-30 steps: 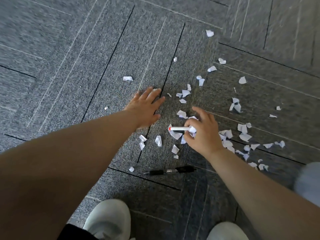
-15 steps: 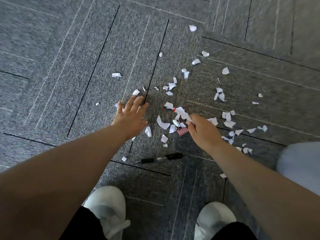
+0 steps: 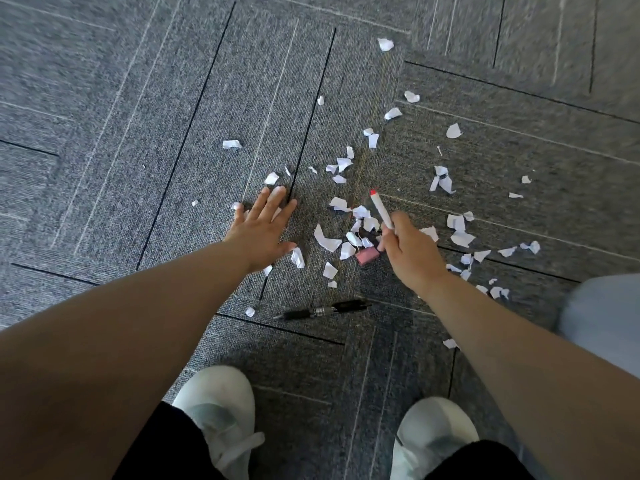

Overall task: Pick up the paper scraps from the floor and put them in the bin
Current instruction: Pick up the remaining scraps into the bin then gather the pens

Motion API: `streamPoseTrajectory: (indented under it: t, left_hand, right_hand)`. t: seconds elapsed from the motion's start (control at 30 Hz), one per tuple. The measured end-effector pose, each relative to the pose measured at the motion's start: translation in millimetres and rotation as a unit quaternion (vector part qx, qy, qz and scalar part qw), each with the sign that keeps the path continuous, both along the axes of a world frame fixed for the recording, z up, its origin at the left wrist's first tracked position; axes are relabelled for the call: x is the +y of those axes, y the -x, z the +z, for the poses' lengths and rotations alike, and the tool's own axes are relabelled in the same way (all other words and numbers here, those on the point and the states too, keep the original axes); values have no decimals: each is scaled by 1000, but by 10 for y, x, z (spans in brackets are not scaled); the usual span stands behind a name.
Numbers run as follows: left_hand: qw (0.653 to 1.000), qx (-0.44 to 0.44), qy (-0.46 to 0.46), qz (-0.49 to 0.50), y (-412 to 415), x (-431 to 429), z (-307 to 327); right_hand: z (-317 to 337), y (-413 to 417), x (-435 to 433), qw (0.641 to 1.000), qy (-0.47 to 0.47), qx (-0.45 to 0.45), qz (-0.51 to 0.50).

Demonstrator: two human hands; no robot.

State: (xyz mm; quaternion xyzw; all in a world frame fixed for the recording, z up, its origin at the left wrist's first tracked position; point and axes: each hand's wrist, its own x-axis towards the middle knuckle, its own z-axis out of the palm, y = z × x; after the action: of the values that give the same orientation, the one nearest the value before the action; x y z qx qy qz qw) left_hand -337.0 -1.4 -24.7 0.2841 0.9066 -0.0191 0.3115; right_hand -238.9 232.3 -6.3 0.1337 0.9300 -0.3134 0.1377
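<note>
I see the scraps (image 3: 327,241) strewn over the floor (image 3: 131,140), no bin in view. My left hand (image 3: 259,233) lies flat, fingers (image 3: 266,206) straight; my right hand (image 3: 410,254) grips a marker (image 3: 381,211). I judge the scraps weightless, limp and carpet-clinging, so pinch them at lifted edges.

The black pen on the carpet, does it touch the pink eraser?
Apart. The head view shows the black pen lying below the pink eraser, with a plain strip of bare carpet between them.
</note>
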Motion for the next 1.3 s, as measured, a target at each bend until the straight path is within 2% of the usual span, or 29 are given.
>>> streamPoseTrajectory:
  t: [0.07, 0.17, 0.27, 0.33, 0.43, 0.53, 0.6, 0.77, 1.13, 1.2, 1.3]
  left_hand:
    - [1000, -1, 1, 0, 0, 0, -8]
    - [1000, -2, 0, 0, 1, -3, -14]
    - [1000, -3, 4, -1, -3, -3, -13]
    - [1000, -2, 5, -3, 1, -2, -15]
    - [1000, -3, 6, -4, 5, -5, -15]
    - [1000, -4, 5, -2, 4, -8, -7]
    - [1000, -6, 6, -2, 5, -2, 1]
    - [1000, -6, 9, -4, 4, -1, -7]
    - [1000, -4, -6, 4, 4, -18, -27]
    - [1000, -1, -5, 4, 2, -17, -14]
    - [1000, 4, -6, 12, -48, 17, 23]
  right_hand:
    - [0, -1, -4, 999, -20, 25, 6]
    - [12, 46, 16, 993, -107, 50, 11]
    - [98, 59, 18, 992, -121, 30, 5]
    - [147, 39, 14, 989, -133, 53, 28]
    - [167, -50, -62, 968, -137, 140, 159]
    - [81, -369, -246, 936, -111, 127, 307]
    - [-19, -649, -345, 924, -131, 106, 344]
    - [-161, -873, -414, 943, -173, 91, 270]
    - [-36, -1034, -409, 920, -134, 25, 366]
    - [17, -1067, -290, 938, -142, 23, 314]
    - [81, -955, 25, 964, -210, 33, 161]
